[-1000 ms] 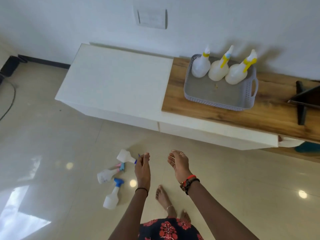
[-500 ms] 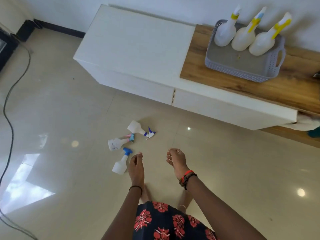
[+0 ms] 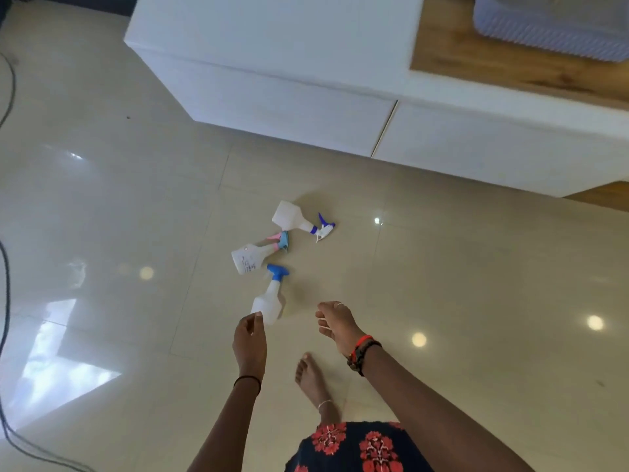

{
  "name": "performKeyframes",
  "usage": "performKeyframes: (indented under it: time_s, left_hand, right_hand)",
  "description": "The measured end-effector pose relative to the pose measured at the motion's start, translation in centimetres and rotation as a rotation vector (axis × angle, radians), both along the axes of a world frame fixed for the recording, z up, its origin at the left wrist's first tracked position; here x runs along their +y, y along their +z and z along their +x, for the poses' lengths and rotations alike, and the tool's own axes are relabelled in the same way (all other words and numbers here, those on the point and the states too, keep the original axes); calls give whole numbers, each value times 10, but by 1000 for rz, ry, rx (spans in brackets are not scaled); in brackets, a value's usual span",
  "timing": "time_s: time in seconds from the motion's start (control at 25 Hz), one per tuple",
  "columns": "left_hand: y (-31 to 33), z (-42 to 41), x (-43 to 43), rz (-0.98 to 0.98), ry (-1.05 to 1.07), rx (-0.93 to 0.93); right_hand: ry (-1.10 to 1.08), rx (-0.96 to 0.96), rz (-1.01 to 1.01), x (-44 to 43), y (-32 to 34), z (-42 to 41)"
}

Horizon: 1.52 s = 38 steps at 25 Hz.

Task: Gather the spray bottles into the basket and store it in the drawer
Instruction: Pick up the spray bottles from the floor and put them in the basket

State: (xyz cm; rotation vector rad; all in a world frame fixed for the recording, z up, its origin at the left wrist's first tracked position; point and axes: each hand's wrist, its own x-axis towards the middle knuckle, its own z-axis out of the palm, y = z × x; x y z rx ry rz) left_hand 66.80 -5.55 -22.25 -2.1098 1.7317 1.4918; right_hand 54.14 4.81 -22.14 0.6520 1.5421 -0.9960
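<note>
Three white plastic spray bottles are lying on their sides on the glossy beige tiled floor [image 3: 102, 199], bunched close together in front of the low white cabinet [image 3: 272, 46].

- The bottle with the purple-and-white trigger [image 3: 295, 218] is the one nearest the cabinet, with its head pointing right.
- Just below it is the bottle with the pink-and-teal trigger [image 3: 250, 258]. Its head is right up against the first one's body, but I can't tell if they actually touch.
- Closest to the person is the bottle with the blue trigger [image 3: 269, 301], head pointing away from them.

The left hand [image 3: 250, 338] is reaching down with its fingers lightly bent. Its fingertips overlap the base of the blue-trigger bottle from this angle. It has no grip on anything, and honestly I can't say if it's touching the bottle or just hovering over it.

The right hand [image 3: 337, 323] hangs off to the right, well clear of the bottles. Its fingers are loosely curled with nothing in them, and there are red and black bands [image 3: 362, 352] on that wrist.

The grey plastic lattice basket [image 3: 544, 39] sits on the cabinet's wooden top [image 3: 459, 56]. It's way up in the top right corner and mostly cut off, so what's inside isn't visible. The cabinet's two flat white fronts [image 3: 476, 148] meet at a thin seam, both flush.

There's also a bare foot [image 3: 311, 379] on the tiles, a dark skirt with red flowers [image 3: 357, 447], and a black cable [image 3: 6, 301] along the left edge.
</note>
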Motion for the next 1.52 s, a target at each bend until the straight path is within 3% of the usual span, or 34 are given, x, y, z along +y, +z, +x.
performKeyframes:
  time_s: [0.24, 0.56, 0.76, 1.0, 1.52]
  left_hand:
    - [-121, 33, -49, -6, -211, -85]
    - [-293, 37, -78, 161, -585, -290]
    - [-326, 33, -80, 236, -542, -205]
    - [-261, 27, -61, 191, -449, -45]
    - [25, -72, -52, 40, -421, 275]
  right_hand:
    - [118, -83, -5, -52, -124, 45]
    - [244, -139, 30, -93, -283, 63]
    - [143, -234, -55, -94, -314, 67]
    - [115, -179, -77, -80, -247, 53]
    - [-38, -57, -217, -69, 21, -46]
